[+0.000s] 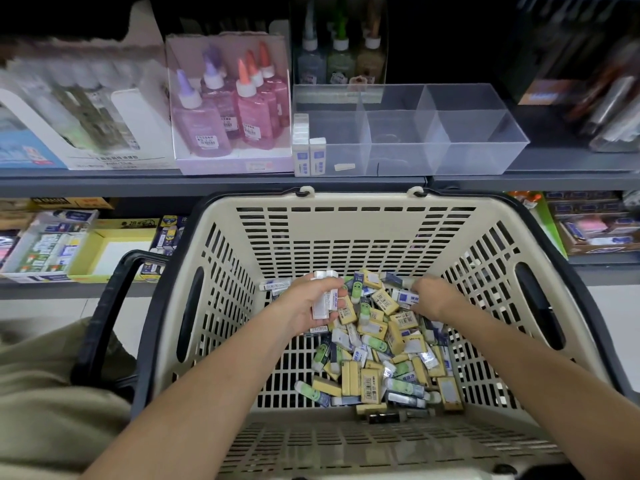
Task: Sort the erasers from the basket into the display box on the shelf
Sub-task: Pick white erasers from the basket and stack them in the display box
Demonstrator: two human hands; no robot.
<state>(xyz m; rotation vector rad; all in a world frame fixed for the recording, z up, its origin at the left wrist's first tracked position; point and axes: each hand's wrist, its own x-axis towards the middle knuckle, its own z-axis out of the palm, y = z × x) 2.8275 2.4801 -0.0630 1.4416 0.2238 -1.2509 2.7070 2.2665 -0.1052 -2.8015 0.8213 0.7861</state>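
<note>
The beige slatted basket (356, 233) filled the lower centre of the frame, its near rim cut off at the bottom edge. Above it, on the grey shelf (207, 183), the clear display box (478, 140) stood blurred in the upper centre. A loose pile of erasers (384, 344) covered the basket floor, right of centre. The left hand (308, 306) gripped a bundle of white erasers (323, 303) at the pile's far left. The right hand (431, 296) reached into the pile's far right; its fingertips were buried, so its grip could not be told. A few standing erasers (310, 152) occupied the box's left compartment.
</note>
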